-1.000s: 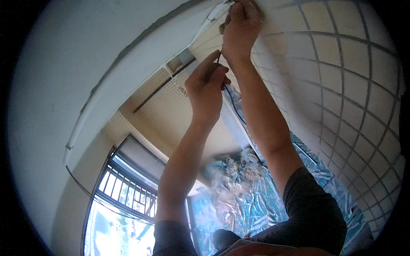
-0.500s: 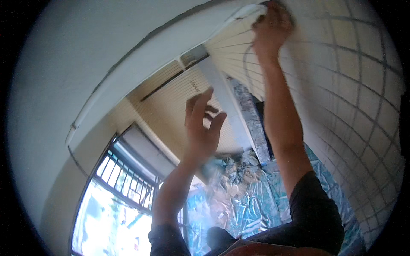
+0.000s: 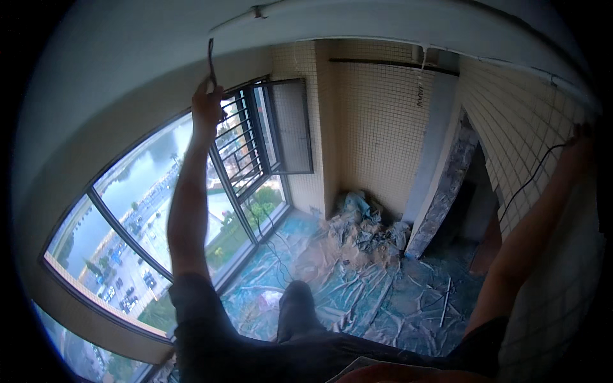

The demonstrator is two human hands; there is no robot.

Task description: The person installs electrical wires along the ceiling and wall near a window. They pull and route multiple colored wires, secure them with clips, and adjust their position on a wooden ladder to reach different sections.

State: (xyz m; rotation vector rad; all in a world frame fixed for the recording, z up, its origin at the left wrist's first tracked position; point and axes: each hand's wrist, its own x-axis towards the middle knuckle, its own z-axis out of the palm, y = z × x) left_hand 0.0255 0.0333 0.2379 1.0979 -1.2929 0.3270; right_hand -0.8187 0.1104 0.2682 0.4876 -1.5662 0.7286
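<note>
The left hand point(image 3: 207, 105) is raised high toward the pale ceiling, its fingers curled closed around a thin dark strip or cable end point(image 3: 211, 59) that sticks up above the knuckles and reaches to a slim white conduit point(image 3: 255, 14) running along the ceiling edge just over the fingertips. The right hand point(image 3: 578, 150) is stretched out to the far side against the wall of small cream square tiles point(image 3: 511, 121); it sits at the dim rim of the view, so I cannot tell how far its fingers are closed, though a thin black cable point(image 3: 533, 179) hangs in a loose curve from right beside those fingers and droops down the tiles below them. As a judgement, the cable work looks to be partway: the black line is off the wall and slack under the right fingers rather than fastened, and the piece in the left fingers is only held up at the conduit, not visibly fixed to it, so securing both ends appears left to do. Far below both hands, crumpled blue-green plastic sheeting point(image 3: 357, 287) covers the floor, and beyond the left fingers a large barred window point(image 3: 249, 147) stands partly open.
</note>
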